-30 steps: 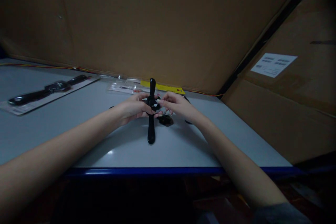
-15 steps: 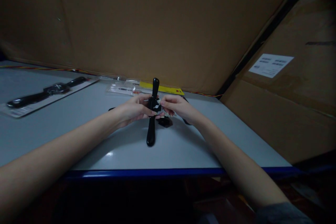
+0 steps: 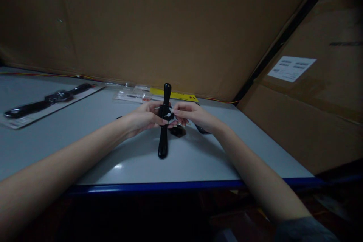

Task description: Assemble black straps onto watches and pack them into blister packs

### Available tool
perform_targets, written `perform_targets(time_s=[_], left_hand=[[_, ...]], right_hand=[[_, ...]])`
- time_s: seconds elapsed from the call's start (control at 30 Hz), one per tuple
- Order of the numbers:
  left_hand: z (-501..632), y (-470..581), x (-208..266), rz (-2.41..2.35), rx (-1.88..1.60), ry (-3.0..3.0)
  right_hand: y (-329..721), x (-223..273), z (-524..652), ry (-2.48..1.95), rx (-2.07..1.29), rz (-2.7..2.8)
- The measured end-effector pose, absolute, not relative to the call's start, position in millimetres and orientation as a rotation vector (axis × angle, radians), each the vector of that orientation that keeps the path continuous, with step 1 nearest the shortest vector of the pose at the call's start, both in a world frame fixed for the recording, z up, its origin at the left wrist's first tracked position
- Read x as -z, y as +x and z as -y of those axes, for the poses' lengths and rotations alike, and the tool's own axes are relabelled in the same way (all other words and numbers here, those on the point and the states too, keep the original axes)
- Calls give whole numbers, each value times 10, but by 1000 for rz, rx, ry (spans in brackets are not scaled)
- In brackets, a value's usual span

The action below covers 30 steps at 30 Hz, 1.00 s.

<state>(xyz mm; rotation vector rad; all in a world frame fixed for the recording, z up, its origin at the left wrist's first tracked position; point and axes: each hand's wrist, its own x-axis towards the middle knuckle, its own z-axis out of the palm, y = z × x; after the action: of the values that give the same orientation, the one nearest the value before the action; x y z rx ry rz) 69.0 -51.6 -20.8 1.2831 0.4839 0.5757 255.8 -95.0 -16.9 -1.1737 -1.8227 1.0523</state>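
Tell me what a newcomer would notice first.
The black two-handled tool stands out first, mid-picture, in the left hand, with the right hand at its middle. A yellow strip shows behind it, near the back of the table. A white label brightens the cardboard at right.

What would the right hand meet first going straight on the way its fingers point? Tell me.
The middle of the black two-handled tool, gripped by the left hand. The right hand has its fingertips right at it, perhaps touching; depth there is hard to judge.
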Motion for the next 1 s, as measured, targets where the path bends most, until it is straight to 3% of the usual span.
perform_targets(time_s=[0.6, 0.83, 1.0], left_hand=[[487, 691, 236, -406, -608, 1290], [504, 718, 225, -564, -598, 1310], [527, 722, 219, -599, -593, 1359]], right_hand=[[2594, 236, 916, -1171, -900, 1871], [2514, 154, 1020, -1333, 48, 2148], [2457, 134, 1062, -1290, 455, 2362]])
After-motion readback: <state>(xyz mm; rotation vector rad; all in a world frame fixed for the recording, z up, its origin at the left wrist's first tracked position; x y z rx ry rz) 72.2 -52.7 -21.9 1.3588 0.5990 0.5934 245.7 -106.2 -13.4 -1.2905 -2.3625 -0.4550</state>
